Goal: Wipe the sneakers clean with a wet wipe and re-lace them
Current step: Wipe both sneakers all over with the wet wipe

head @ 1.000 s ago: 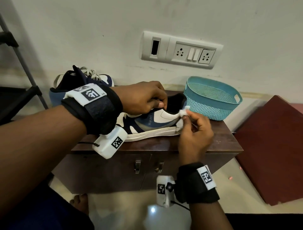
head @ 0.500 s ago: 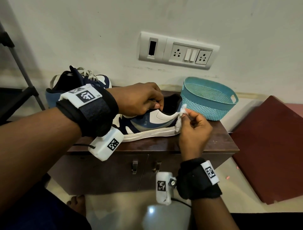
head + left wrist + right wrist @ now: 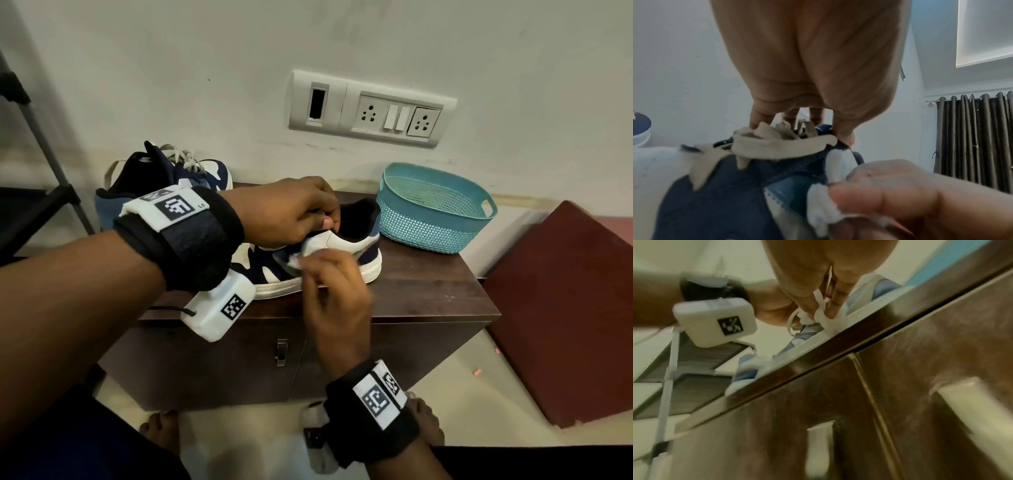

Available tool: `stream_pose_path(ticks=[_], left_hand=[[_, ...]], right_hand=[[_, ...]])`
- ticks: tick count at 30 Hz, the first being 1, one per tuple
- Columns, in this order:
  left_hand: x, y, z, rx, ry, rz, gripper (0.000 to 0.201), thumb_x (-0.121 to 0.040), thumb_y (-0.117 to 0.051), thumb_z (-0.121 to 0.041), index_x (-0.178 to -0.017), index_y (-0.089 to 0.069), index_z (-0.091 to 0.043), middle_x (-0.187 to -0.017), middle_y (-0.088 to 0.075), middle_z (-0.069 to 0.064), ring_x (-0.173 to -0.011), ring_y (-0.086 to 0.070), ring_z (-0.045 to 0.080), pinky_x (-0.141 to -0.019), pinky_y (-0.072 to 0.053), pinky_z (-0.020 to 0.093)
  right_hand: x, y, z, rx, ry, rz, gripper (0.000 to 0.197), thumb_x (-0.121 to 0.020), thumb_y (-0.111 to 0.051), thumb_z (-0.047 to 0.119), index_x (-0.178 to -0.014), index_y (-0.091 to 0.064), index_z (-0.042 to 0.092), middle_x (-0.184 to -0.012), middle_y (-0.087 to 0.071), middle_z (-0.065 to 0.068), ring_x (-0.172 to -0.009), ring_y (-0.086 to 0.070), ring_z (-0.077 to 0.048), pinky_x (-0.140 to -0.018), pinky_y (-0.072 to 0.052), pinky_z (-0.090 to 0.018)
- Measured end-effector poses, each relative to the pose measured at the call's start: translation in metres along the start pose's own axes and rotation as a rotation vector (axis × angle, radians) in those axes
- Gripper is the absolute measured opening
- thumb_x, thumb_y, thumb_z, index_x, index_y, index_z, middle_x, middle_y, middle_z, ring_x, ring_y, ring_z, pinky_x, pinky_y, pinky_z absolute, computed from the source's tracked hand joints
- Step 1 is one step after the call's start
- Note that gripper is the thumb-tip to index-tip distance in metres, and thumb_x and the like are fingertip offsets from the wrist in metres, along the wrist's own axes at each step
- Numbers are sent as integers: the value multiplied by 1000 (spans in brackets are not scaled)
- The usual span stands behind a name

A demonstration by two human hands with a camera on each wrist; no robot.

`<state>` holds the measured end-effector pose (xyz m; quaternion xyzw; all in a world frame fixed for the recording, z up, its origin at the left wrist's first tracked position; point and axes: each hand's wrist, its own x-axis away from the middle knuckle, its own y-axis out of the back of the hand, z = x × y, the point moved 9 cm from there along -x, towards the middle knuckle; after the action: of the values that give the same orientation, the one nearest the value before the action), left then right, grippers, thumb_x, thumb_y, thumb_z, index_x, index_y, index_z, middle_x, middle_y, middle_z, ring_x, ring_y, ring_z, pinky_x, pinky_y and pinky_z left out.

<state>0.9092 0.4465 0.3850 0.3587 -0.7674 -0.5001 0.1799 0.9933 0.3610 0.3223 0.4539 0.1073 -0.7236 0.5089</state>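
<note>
Sneaker [image 3: 346,250] on cabinet [image 3: 428,291], left grip [image 3: 291,216] clasping its collar, right grip [image 3: 335,291] pinching wet wipe [image 3: 295,261] (against side panel)

Left hand [image 3: 287,214] curled in a grip, right hand [image 3: 334,291] pinching, wrists close together.

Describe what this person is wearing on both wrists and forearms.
Both forearms are bare, with no sleeves in view. Each wrist carries a wide black fabric strap with a white plate printed with a black square code: left wrist strap, right wrist strap. Under the left wrist hangs a white camera box bearing another code, with a thin black cable. A similar white box sits under the right wrist.
</note>
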Motion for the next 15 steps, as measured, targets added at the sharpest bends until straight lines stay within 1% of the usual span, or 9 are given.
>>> stream_pose_path(ticks=[1,3,5,6,7,8,11,13,15], left_hand=[[0,-1,0,2,-2,2,19,-104,-51,-22,-109,-68,-26,-128,-51,-4,-113,-54,11,-100,-38,24],[-1,-1,2,2,2,-2,18,-104,-51,-23,-107,-68,-28,-129,-51,-5,-114,-54,11,-98,-37,23],[-1,0,3,-5,3,-6,19,-104,-51,-23,-107,-69,-27,-129,-51,-5,-115,-54,13,-100,-38,26],[-1,0,4,-5,5,-8,19,-104,-51,-23,-108,-69,-27,-129,-51,-5,-115,-54,13,-102,-39,29],[-1,0,4,-7,8,-5,20,-104,-51,-23,-109,-69,-27,-129,-51,-5,-115,-54,14,-103,-40,30],[-2,0,3,-10,9,-1,20,-104,-50,-23,-109,-69,-27,-129,-51,-5,-115,-54,14,-102,-40,29],[-2,0,3,-16,19,-3,20,-104,-50,-23,-110,-68,-27,-130,-51,-5,-114,-53,13,-95,-36,22],[-1,0,3,-24,22,3,20,-104,-50,-24,-111,-68,-27,-130,-51,-5,-115,-54,13,-99,-37,25],[-2,-1,3,-28,27,7,20,-104,-51,-23,-110,-69,-27,-128,-51,-5,-114,-55,16,-104,-40,33]], right_hand=[[0,-4,5,35,57,48,19,-88,-68,-8,-101,-77,4,-102,-66,-10,-95,-65,-20,-83,-54,-29],[-10,12,-8,91,31,-52,19,-86,-69,-7,-99,-77,4,-102,-66,-10,-93,-65,-19,-82,-54,-26],[-19,46,-37,82,-136,-279,20,-84,-70,-8,-96,-77,7,-100,-67,-7,-91,-65,-11,-82,-54,-24],[-20,57,-51,56,-226,-365,20,-84,-69,-7,-95,-76,9,-99,-67,-6,-90,-64,-4,-81,-55,-27],[-20,62,-59,35,-281,-414,21,-85,-69,-6,-95,-75,11,-99,-68,-4,-90,-64,0,-81,-55,-30],[-21,62,-59,28,-292,-423,21,-86,-68,-6,-95,-75,12,-99,-68,-4,-91,-64,0,-82,-56,-32],[-16,38,-34,51,-128,-213,23,-85,-68,-11,-96,-76,7,-103,-68,-6,-99,-67,-14,-88,-53,-26],[-10,30,-25,84,-33,-67,22,-85,-69,-12,-96,-77,5,-103,-68,-6,-100,-66,-18,-89,-52,-25],[-14,42,-48,110,-97,-98,24,-85,-69,-10,-93,-77,11,-102,-69,-4,-97,-67,-16,-87,-55,-30]])
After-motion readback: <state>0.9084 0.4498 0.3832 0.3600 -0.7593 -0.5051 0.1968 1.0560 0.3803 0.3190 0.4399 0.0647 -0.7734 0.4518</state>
